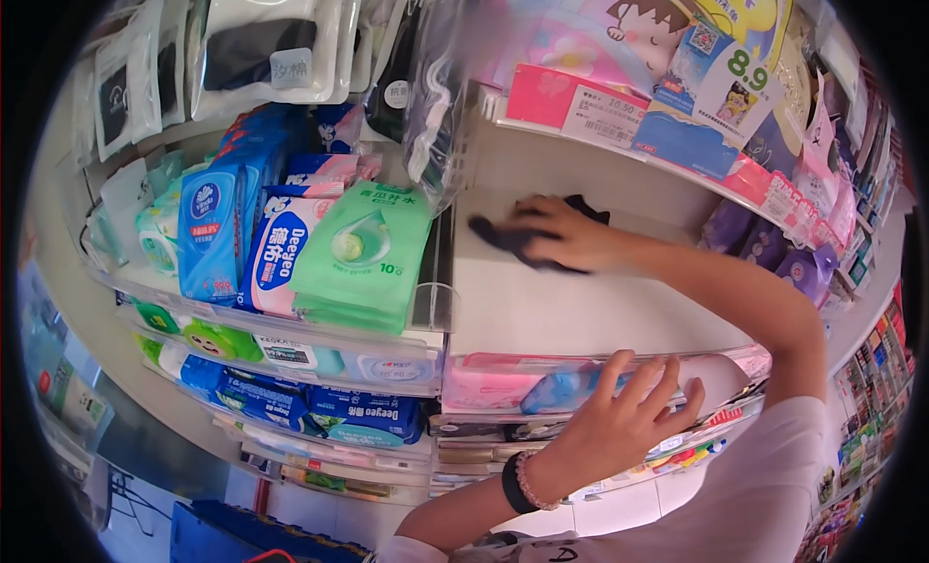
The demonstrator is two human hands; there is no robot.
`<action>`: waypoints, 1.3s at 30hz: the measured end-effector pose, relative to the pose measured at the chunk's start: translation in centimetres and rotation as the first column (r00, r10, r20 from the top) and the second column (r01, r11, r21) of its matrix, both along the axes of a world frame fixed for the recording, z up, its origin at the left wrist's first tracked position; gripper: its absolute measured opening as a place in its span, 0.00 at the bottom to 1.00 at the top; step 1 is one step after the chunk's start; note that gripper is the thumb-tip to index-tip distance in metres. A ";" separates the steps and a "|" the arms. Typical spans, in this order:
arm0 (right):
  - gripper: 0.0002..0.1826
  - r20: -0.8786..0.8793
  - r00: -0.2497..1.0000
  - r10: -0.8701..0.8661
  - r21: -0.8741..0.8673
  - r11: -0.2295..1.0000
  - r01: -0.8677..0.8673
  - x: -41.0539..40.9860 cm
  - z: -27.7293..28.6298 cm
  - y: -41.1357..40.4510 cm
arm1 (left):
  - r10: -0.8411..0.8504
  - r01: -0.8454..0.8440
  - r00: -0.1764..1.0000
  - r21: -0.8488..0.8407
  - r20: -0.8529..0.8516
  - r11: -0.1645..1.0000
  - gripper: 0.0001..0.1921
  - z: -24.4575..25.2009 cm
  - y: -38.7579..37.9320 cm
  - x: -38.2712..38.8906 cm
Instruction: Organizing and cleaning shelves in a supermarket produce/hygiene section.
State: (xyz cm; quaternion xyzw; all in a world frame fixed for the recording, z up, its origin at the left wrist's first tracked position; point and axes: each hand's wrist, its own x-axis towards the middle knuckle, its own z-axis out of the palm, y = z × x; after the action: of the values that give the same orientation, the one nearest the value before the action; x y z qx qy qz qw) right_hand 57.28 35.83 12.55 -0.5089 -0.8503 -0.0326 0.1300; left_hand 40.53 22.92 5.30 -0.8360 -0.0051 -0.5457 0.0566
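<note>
A dark cloth point(501, 236) is pressed under my right hand point(573, 236) on a white shelf point(530, 309). Its folds stick out past the fingers on both sides, and motion blurs them a little. My left hand point(617, 414) is raised at the front edge of that shelf, fingers spread and holding nothing. Whether its fingertips touch the edge I cannot tell. A black band point(517, 483) and a beaded bracelet point(533, 479) circle the left wrist. Just behind the left hand, pink and blue packs point(562, 392) lie on the shelf below.
Green wipe packs point(359, 258), pink-and-blue Deeyeo packs point(279, 255) and blue Vinda packs point(210, 233) fill the left bay. Price cards point(602, 113) hang from the upper shelf's edge, above my right arm. Purple packs point(769, 255) stand at right. A blue crate point(239, 534) sits low down.
</note>
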 end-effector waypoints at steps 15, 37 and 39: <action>0.38 0.163 0.379 -0.911 -0.077 0.371 0.925 10.2 -0.1 0.7 | -0.001 0.000 1.000 0.022 0.023 1.000 0.14 0.1 -0.1 0.6; 0.47 0.207 0.711 -0.672 -0.248 0.667 0.702 16.7 2.6 -6.4 | 0.046 -0.042 0.996 -0.053 0.082 0.998 0.14 0.2 -1.3 1.6; 0.48 0.227 0.687 -0.690 -0.249 0.641 0.726 15.7 2.4 -6.1 | 0.062 -0.059 0.996 -0.055 0.062 0.997 0.11 0.4 -1.3 1.3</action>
State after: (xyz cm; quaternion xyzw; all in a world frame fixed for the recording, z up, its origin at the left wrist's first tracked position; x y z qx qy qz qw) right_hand 72.96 29.78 14.99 -0.8123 -0.5821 0.0287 -0.0248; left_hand 41.83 21.58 5.72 -0.8188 -0.0470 -0.5699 0.0506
